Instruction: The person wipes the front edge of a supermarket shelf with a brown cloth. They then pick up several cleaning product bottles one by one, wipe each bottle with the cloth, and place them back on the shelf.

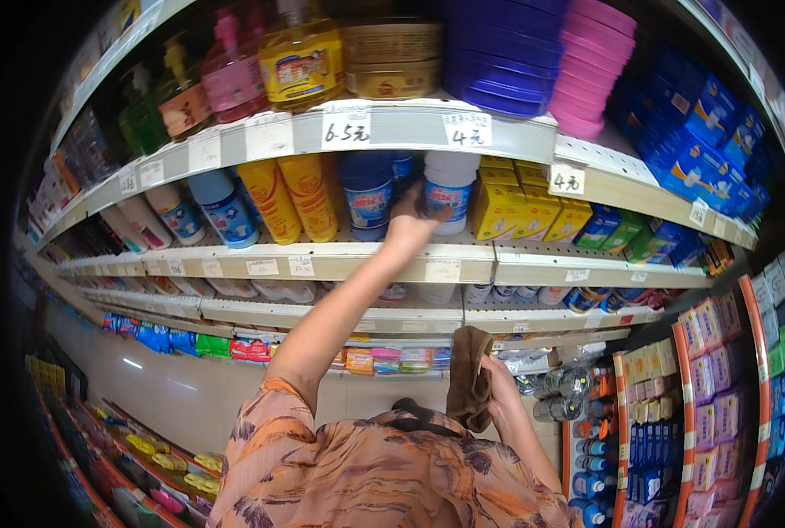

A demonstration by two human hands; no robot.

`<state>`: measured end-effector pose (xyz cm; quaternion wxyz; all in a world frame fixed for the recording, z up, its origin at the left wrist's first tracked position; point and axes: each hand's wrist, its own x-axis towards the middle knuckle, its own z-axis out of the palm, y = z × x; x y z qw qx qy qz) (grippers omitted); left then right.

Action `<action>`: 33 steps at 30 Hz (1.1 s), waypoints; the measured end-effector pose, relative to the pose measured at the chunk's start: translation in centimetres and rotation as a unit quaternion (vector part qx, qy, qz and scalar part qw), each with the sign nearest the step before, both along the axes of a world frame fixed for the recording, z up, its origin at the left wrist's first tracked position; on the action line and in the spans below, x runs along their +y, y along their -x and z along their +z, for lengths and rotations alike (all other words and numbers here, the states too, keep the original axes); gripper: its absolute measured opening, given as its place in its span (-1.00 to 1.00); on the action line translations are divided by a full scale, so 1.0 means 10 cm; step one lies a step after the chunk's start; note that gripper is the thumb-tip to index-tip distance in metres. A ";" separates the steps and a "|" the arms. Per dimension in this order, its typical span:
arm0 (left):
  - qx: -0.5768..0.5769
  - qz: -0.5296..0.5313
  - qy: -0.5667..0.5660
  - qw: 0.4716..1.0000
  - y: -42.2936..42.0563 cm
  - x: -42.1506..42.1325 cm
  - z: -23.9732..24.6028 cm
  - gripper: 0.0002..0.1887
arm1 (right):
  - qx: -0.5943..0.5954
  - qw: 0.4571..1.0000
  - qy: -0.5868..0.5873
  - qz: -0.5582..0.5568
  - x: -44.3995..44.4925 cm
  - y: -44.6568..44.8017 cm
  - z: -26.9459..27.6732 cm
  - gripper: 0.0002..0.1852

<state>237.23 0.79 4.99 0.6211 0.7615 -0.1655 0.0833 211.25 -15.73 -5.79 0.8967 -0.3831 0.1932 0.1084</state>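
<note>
My left hand (pixel 413 218) reaches onto the middle shelf and grips a white plastic bottle (pixel 453 191) with a blue and red label. The thumb lies across the label; the fingers are partly in shadow at the bottle's left side. Just left of that hand stands a dark blue plastic bottle (pixel 367 198) with a similar label. Small yellow boxes (pixel 501 204) are stacked to the right of the white bottle. Lower down, close to my body, my right hand (pixel 498 386) holds a crumpled brown cloth (pixel 469 376), which hangs below the shelf edge.
Above, a shelf (pixel 405 129) with price tags bears pump bottles (pixel 303 59), stacked purple tubs (pixel 504 59) and pink tubs (pixel 590 66). Yellow bottles (pixel 306 198) and spray cans (pixel 224 208) stand to the left. Side shelves (pixel 686 389) with boxed goods rise at the right.
</note>
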 end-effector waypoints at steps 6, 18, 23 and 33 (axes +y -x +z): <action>-0.355 0.275 -0.029 0.893 0.68 0.48 0.09 -0.29 | 0.006 1.000 0.009 -0.009 0.00 -0.04 -0.12 -0.71; -0.119 0.343 -0.028 0.931 0.06 0.55 -0.04 -0.04 | 0.019 0.999 -0.038 -0.001 0.46 -0.08 0.28 -0.70; -0.081 0.264 -0.034 0.961 0.04 0.69 -0.06 0.08 | 0.042 0.998 -0.034 0.030 0.50 -0.10 0.33 -0.76; -0.135 0.245 0.034 0.960 0.08 0.75 0.00 -0.13 | 0.039 0.998 -0.033 0.025 0.70 -0.10 0.47 -0.78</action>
